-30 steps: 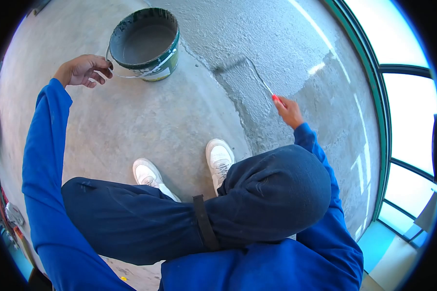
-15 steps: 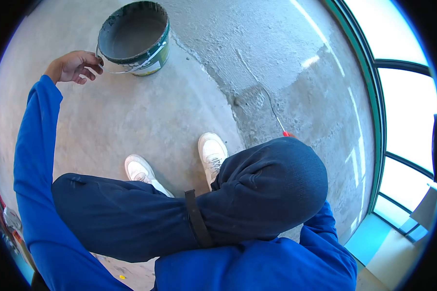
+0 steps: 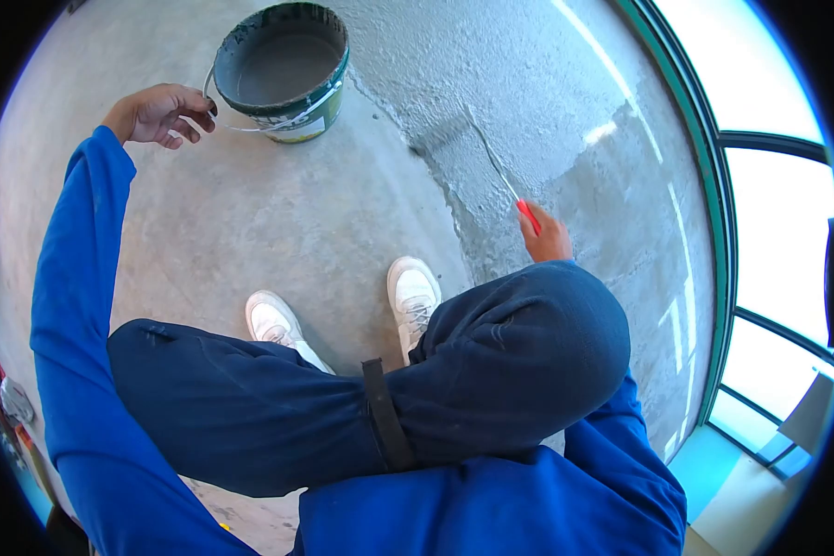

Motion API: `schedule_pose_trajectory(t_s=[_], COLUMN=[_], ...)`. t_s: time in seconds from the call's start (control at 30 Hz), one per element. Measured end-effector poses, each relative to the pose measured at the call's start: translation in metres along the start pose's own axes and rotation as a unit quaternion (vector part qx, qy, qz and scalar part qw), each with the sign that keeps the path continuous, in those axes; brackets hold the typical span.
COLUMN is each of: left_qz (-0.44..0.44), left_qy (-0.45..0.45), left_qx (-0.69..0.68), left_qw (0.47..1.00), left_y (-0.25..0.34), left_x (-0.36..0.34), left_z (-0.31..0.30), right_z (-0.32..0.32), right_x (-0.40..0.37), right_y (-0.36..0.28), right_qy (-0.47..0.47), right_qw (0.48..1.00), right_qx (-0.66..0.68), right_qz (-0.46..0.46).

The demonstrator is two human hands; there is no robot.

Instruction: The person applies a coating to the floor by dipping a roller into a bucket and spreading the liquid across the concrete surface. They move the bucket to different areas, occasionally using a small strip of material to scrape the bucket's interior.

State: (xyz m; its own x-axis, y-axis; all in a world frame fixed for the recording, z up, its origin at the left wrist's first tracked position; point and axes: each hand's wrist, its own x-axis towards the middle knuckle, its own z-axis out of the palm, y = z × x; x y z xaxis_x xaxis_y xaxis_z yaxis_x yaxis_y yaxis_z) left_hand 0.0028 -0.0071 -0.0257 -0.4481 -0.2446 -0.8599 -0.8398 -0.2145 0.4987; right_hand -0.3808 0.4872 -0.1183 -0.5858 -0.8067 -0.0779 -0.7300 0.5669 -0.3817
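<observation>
My right hand (image 3: 549,236) is closed around the red handle of a paint roller (image 3: 525,206). The thin metal rod runs away from me to a grey roller head, which blends into the wet grey coating (image 3: 519,102) on the floor. My left hand (image 3: 170,115), fingers curled and fingertips darkly stained, grips the white wire handle of a green bucket (image 3: 329,105) at its left side. Grey liquid fills part of the bucket, and its inner wall is smeared. The bucket stands upright or nearly so on the bare floor, left of the coating's edge.
My white shoes (image 3: 415,295) stand on bare concrete (image 3: 195,222), close to the coating's ragged border. Along the right runs a dark green window frame (image 3: 711,176) with bright panes. My bent knee (image 3: 565,324) sits just below the right hand. Assorted items lie at the far left edge.
My right hand has come out from behind the knee, pushing the roller forward and slightly left over the coating. Bucket and left hand appear slightly farther right in view.
</observation>
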Motion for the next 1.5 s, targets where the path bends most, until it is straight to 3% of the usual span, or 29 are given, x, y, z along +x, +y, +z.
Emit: schedule_pose_trajectory(t_s=[0.2,0.43,0.63,0.77,0.97,1.13,1.33,1.5], left_qz=[-0.007,-0.009,-0.010,-0.014,-0.005,0.001,-0.005,0.001], left_qy=[-0.004,0.001,-0.001,-0.003,0.004,0.002,-0.006,0.001], left_qx=[-0.007,-0.003,0.002,0.011,0.013,0.012,0.022,0.011], left_qw=[1.000,1.000,1.000,1.000,1.000,1.000,1.000,1.000], left_y=[-0.001,0.002,0.004,0.004,0.000,0.004,0.004,0.001], left_x=[0.003,0.001,-0.001,0.003,0.001,-0.003,0.001,0.000], left_z=[-0.002,0.001,0.002,0.001,0.000,0.003,0.001,0.001], right_z=[-0.017,-0.001,-0.052,-0.076,-0.021,-0.031,-0.022,-0.031], right_x=[-0.040,0.030,0.032,0.022,0.017,-0.016,-0.001,0.007], right_y=[0.006,-0.027,-0.041,-0.066,-0.075,-0.070,-0.086,-0.080], right_qy=[-0.020,-0.004,0.020,0.067,0.046,-0.052,-0.008,-0.046], right_qw=[0.995,1.000,0.999,0.988,0.965,0.971,0.977,0.973], right_qx=[-0.002,-0.008,-0.028,-0.072,-0.180,-0.167,-0.130,-0.133], right_qz=[0.100,0.013,0.016,-0.118,-0.186,-0.164,-0.170,-0.181])
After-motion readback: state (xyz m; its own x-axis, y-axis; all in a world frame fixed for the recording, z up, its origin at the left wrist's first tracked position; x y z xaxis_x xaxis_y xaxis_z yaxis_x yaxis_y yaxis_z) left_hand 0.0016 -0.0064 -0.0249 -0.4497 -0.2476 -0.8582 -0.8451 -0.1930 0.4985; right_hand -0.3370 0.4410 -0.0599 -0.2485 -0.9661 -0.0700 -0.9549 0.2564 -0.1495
